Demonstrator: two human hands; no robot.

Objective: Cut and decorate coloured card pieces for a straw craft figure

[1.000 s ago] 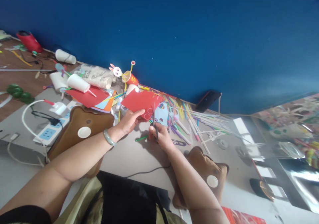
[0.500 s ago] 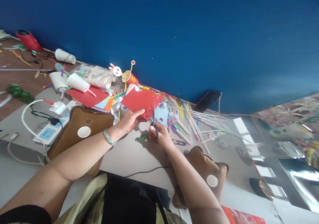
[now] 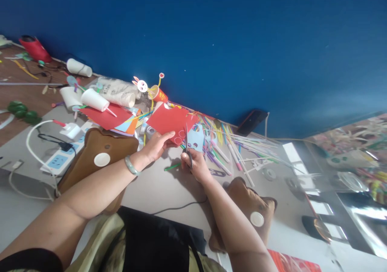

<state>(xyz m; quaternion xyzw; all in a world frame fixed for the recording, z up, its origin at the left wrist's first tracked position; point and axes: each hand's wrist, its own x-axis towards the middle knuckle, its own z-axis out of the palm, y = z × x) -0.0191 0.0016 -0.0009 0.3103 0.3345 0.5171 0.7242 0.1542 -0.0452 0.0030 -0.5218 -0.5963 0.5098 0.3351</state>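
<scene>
L hand (image 3: 155, 147) pinches a red sheet (image 3: 169, 123) over the surface (image 3: 151, 191), thumb on top, fingers mostly hidden beneath, while R hand (image 3: 196, 167) curls approx. closed round scissors (image 3: 189, 155), blades at the sheet's R edge near small drawn circles (image 3: 178, 138). Looks like a cut in hand; exact blade gap can't be told. A clean snip here calls for a steady sheet w/ L fingertips clear of the blades. Beyond the sheet, a tilted red cup (image 3: 160, 95) holds a stem w/ a rabbit-face cutout (image 3: 142, 86); L of the sheet, nested white cups (image 3: 122, 99) lie sideways, contents n/a to view.
</scene>
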